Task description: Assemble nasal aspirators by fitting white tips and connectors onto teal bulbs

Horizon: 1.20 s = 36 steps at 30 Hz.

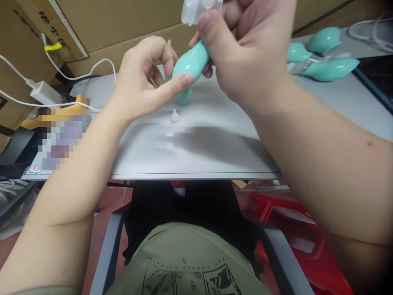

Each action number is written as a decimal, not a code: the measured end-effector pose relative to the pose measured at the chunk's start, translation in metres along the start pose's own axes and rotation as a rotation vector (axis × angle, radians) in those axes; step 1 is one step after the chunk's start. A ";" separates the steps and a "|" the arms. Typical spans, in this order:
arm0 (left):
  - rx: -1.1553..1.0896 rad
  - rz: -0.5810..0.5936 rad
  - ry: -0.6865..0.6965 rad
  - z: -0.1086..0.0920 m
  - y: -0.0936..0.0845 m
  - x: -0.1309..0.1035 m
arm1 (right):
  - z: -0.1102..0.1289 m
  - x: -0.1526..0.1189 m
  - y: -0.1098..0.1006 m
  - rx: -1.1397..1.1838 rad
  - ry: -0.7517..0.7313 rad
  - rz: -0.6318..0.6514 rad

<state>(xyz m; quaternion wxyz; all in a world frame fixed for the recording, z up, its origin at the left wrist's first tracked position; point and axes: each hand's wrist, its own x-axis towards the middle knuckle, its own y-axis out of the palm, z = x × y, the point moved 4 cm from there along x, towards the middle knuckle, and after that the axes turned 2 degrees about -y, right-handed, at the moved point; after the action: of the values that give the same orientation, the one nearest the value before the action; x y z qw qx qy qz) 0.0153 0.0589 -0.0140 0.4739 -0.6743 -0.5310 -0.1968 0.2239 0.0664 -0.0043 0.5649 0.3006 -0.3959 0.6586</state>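
Observation:
A glossy teal bulb-shaped piece [190,64] is held between both hands above the table. My left hand [147,71] has its thumb and curled fingers on the rounded lower end. My right hand [242,49] grips the upper end. At its thumb and fingers is a clear plastic piece [198,10], partly cut off by the top edge. A second teal rounded part [184,97] shows just below the bulb; whether the two are joined I cannot tell. A small white teardrop-shaped piece [175,116] stands on the tabletop [196,162] below.
More teal pieces with clear parts [331,69] lie at the right. A white charger [46,94] with cables and an orange object [81,102] sit at the left. Cardboard [123,20] stands behind. A red plastic stool [307,246] is under the table at right.

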 end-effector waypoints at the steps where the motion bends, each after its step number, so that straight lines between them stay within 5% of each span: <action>1: 0.006 0.012 -0.024 0.001 -0.001 0.000 | 0.000 -0.002 0.003 0.033 -0.029 0.008; 5: -0.108 0.024 -0.141 0.000 0.001 0.000 | 0.002 -0.005 0.007 0.142 -0.031 0.007; 10: -0.186 0.181 -0.261 -0.009 0.015 -0.005 | 0.009 -0.008 0.017 0.196 0.103 0.124; 20: 0.223 0.333 -0.243 -0.016 -0.007 -0.003 | -0.002 0.003 -0.003 0.144 0.100 0.198; 27: 0.292 0.430 -0.280 -0.002 -0.013 -0.007 | -0.019 0.003 -0.004 0.210 0.163 0.315; 36: 0.363 0.390 -0.182 0.002 -0.022 -0.006 | -0.023 -0.001 0.000 0.261 0.229 0.482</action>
<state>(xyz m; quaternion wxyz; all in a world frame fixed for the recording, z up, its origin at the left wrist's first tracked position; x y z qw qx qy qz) -0.0078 0.0573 -0.0104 0.5663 -0.6826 -0.4582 0.0580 0.2257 0.0862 -0.0165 0.3898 0.1915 -0.3015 0.8488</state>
